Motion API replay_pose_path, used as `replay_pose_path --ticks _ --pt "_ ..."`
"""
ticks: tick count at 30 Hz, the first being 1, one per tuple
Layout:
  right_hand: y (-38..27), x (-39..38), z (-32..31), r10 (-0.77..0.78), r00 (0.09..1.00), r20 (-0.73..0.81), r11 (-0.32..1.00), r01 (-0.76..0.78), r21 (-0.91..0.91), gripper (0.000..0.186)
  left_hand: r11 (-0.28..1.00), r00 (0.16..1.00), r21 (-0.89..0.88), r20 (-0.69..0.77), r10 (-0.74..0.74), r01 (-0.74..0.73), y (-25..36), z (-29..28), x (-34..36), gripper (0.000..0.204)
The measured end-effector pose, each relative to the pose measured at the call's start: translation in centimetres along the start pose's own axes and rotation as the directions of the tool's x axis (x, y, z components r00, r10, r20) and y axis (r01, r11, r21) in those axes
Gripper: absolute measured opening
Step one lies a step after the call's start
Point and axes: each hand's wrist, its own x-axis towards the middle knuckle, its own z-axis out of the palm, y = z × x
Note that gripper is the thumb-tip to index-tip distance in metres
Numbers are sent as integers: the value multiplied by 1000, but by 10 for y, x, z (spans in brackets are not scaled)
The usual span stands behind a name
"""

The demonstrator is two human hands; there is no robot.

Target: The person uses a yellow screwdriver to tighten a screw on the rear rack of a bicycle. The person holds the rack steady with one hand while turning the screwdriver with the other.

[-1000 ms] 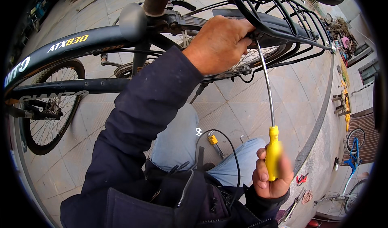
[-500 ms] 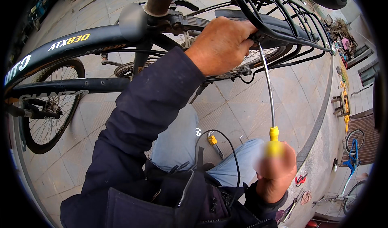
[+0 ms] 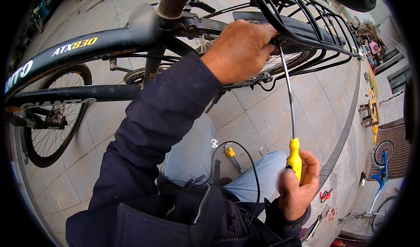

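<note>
A long screwdriver [image 3: 292, 100] with a steel shaft and yellow handle runs up to the underside of a black rear rack [image 3: 302, 38] on the bicycle. My right hand [image 3: 302, 189] holds its handle, thumb on one side and curled fingers on the other. By the screwdriver's tip, my left hand [image 3: 238, 50] is closed, thumb and fingers pinched against the rack mount. What those fingertips grip is hidden, as is the tip itself. Behind the hand lies the black bicycle frame [image 3: 109, 43] with its chain and rear wheel.
On the tiles between my knees is a folding hex key set [image 3: 233, 156] with a yellow part. A small hex key [image 3: 261, 150] lies near it. At right are red-handled pliers [image 3: 325, 195] and a blue bicycle [image 3: 381, 177]. A black cable [image 3: 253, 164] loops across my lap.
My right fingers have loosened and shifted around the handle, so more of the yellow shows. The left hand has barely moved, and the screwdriver stays at the rack.
</note>
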Motion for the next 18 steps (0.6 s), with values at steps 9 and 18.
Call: replay_pose_path --ticks 9,18 --pt "-1 12 -14 284 921 267 780 -384 494 36 1000 1000 -29 -5 5 -5 -3 1 0 17" --pt "-6 5 -1 95 992 83 980 -108 165 37 996 998 -68 26 -50 52 0 -1 0 18"
